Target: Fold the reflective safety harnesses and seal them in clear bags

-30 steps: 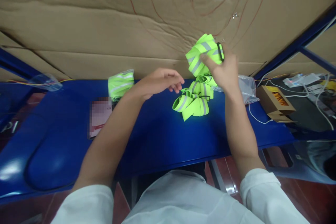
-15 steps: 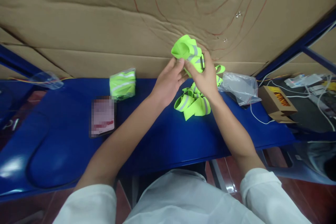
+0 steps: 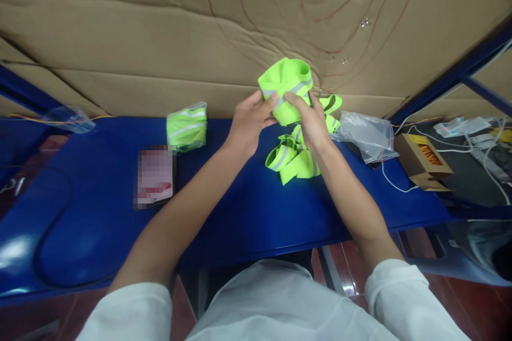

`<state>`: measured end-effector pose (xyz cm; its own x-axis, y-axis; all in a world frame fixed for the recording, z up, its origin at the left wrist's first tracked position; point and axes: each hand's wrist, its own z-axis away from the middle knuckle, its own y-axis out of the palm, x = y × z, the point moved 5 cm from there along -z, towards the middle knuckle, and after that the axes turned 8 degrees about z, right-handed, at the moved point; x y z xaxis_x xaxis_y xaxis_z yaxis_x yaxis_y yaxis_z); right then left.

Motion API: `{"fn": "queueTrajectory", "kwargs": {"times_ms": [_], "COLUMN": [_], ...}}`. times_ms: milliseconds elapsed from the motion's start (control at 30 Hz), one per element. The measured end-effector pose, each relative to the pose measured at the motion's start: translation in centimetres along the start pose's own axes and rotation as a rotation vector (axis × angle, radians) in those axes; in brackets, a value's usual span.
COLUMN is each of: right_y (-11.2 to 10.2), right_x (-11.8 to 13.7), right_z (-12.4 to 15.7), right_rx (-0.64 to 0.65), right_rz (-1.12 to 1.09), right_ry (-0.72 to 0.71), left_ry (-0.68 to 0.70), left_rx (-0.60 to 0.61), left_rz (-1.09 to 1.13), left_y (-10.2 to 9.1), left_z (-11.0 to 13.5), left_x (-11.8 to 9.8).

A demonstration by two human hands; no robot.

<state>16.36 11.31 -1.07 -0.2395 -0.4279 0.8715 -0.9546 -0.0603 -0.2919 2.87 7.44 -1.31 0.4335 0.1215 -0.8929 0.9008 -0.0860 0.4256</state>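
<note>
My left hand (image 3: 248, 122) and my right hand (image 3: 310, 122) both pinch a neon-yellow reflective band (image 3: 286, 85) with a grey stripe, held up above the blue table (image 3: 240, 208). Under my right hand lies a loose heap of more yellow bands (image 3: 292, 157). A folded yellow band packed in a clear bag (image 3: 186, 127) sits to the left of my left hand.
A blurred pinkish card (image 3: 154, 176) lies left on the table. An empty clear plastic bag (image 3: 366, 133) and a small brown cardboard box (image 3: 422, 160) with white cables sit at the right. Another clear bag (image 3: 68, 117) lies far left. A cardboard sheet (image 3: 160, 37) forms the back wall.
My right hand brought the band down and left from the upper right. My left hand rose from the table and took hold of it; both hands now spread it out.
</note>
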Motion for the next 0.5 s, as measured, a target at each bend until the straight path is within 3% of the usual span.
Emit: {"fn": "queueTrajectory", "kwargs": {"times_ms": [333, 400, 500], "right_y": [0.1, -0.4, -0.4], "right_x": [0.1, 0.1, 0.0], "right_z": [0.0, 0.0, 0.0], "right_rx": [-0.016, -0.057, 0.019], "right_rz": [-0.117, -0.107, -0.120], "right_ry": [0.105, 0.092, 0.089], "left_ry": [0.080, 0.101, 0.159], "left_rx": [-0.234, -0.246, -0.219], "left_rz": [0.105, 0.110, 0.033], "left_y": [-0.3, -0.2, 0.2], "left_z": [-0.1, 0.0, 0.2], "left_x": [0.2, 0.2, -0.1]}}
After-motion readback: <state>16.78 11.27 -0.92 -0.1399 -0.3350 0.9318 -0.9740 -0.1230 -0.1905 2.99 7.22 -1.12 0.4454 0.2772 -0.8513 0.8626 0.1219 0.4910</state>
